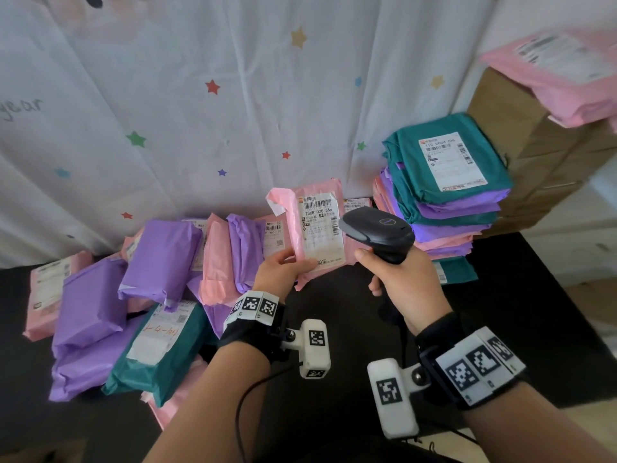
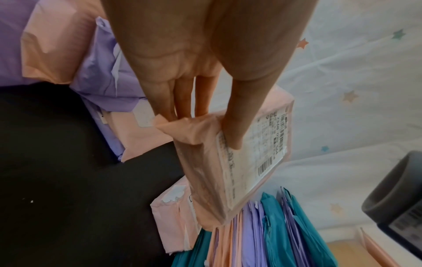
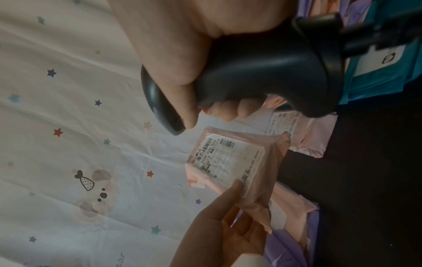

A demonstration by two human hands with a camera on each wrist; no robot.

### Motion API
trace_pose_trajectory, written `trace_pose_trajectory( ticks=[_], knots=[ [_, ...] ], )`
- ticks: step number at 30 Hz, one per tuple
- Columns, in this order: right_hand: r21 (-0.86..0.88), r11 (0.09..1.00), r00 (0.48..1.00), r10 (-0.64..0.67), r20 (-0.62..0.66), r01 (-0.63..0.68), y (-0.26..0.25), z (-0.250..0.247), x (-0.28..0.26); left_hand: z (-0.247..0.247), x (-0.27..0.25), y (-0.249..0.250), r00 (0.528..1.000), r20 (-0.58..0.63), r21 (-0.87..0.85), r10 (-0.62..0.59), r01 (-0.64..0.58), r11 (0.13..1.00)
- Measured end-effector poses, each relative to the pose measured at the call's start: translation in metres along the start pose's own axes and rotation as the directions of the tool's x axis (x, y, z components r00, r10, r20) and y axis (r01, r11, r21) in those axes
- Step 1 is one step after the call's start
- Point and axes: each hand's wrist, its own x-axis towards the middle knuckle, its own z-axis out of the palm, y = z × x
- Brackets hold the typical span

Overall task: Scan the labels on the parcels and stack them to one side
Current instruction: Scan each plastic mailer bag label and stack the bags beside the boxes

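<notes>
Left hand [image 1: 282,267] pinches the pink parcel [image 1: 320,228] up off the table, label [image 1: 322,228] facing the scanner [image 1: 377,233] gripped in the right hand [image 1: 409,279]. That thumb sits on the label's corner; drifting over the barcode or tilting the parcel could spoil the read.

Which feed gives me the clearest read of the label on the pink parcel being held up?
The head view: the label faces the camera, upright, with barcode and digits legible. The right wrist view shows the label rotated and dimmer. The left wrist view shows it edge-on, partly under the thumb.
</notes>
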Motion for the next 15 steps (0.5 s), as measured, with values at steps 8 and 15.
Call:
trace_pose_trajectory(
  ticks=[8,15],
  knots=[
    [-0.019,0.997,0.997,0.071,-0.003,-0.071,0.01,-0.02,0.009,0.022,0.036,0.003,0.998,-0.01,0.078,-0.062,0.063,0.995],
    [-0.028,0.989,0.989,0.147,-0.031,-0.148,0.025,-0.046,0.022,0.071,0.081,0.025,0.993,-0.051,0.367,-0.107,0.118,0.923]
  ],
)
